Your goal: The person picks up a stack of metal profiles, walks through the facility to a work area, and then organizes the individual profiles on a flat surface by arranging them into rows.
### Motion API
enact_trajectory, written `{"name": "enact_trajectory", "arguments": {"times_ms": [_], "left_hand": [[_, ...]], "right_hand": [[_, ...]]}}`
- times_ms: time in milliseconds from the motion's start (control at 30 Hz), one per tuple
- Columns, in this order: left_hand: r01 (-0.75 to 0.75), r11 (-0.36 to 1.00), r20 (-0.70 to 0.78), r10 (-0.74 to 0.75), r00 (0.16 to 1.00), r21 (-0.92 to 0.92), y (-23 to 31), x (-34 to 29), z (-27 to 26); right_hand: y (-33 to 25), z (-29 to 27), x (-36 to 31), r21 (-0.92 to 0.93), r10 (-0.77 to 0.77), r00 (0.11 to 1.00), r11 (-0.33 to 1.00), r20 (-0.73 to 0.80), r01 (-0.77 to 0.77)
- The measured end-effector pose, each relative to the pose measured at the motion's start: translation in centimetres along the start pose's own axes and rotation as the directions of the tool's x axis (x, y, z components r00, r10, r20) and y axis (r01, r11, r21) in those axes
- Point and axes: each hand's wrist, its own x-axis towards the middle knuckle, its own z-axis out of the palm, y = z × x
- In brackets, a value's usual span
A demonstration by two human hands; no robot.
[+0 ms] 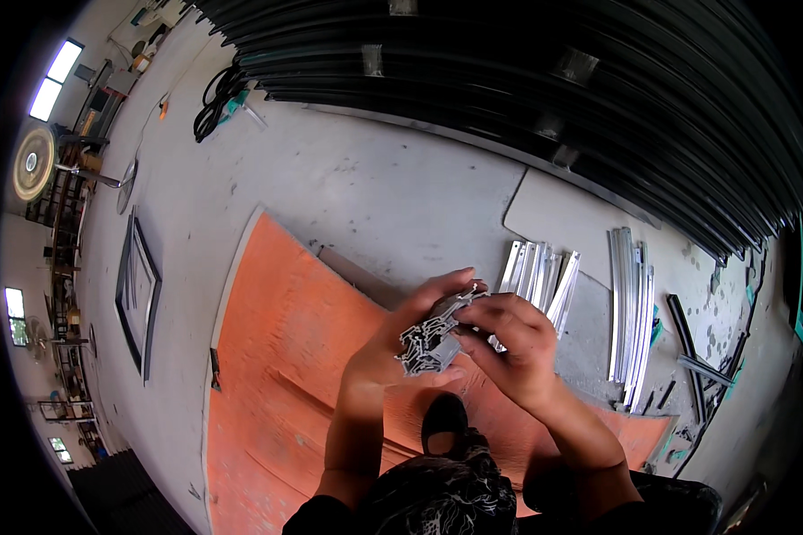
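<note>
A bundle of short grey aluminium profile pieces (433, 337) sits between both hands, above an orange board (277, 357) on the concrete floor. My left hand (393, 343) cradles the bundle from below and the left, fingers wrapped over its top. From the right, my right hand (513, 343) pinches the bundle's upper end with its fingertips. Beneath the hands, a dark shoe (443, 421) and patterned dark clothing show.
Short silvery aluminium profiles (540, 272) lie just beyond the hands, with longer ones (632, 308) to the right. Long black profiles (544, 71) are stacked at the top. A black frame (138, 294) lies on the floor at left; black cable (216, 100) is coiled far back.
</note>
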Motion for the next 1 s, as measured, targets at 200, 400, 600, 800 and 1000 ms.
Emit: {"name": "enact_trajectory", "arguments": {"times_ms": [200,400,600,800,1000], "left_hand": [[0.049,0.978,0.054,-0.038,0.998,-0.202,-0.3,0.5,-0.6],[0.140,0.950,0.035,-0.135,0.990,-0.280,0.2,0.2,-1.2],[0.060,0.949,-0.030,-0.073,0.997,-0.310,-0.2,0.4,-0.9],[-0.067,0.997,-0.180,0.072,0.981,0.035,-1.8,0.4,-0.7],[-0.150,0.981,-0.573,0.194,0.796,0.124,-2.4,0.9,3.7]], "right_hand": [[0.6,-0.7,0.7,0.066,-0.022,0.995,0.998,0.099,0.016],[1.5,-1.8,2.6,0.256,-0.068,0.949,0.967,0.308,-0.014],[-0.7,-1.5,1.9,0.074,-0.060,0.997,0.995,-0.055,0.064],[-3.1,-3.8,1.8,0.183,-0.100,0.873,0.960,-0.477,0.210],[0.0,-12.4,3.5,-0.379,-0.057,0.790,0.897,-0.610,-0.228]]}}
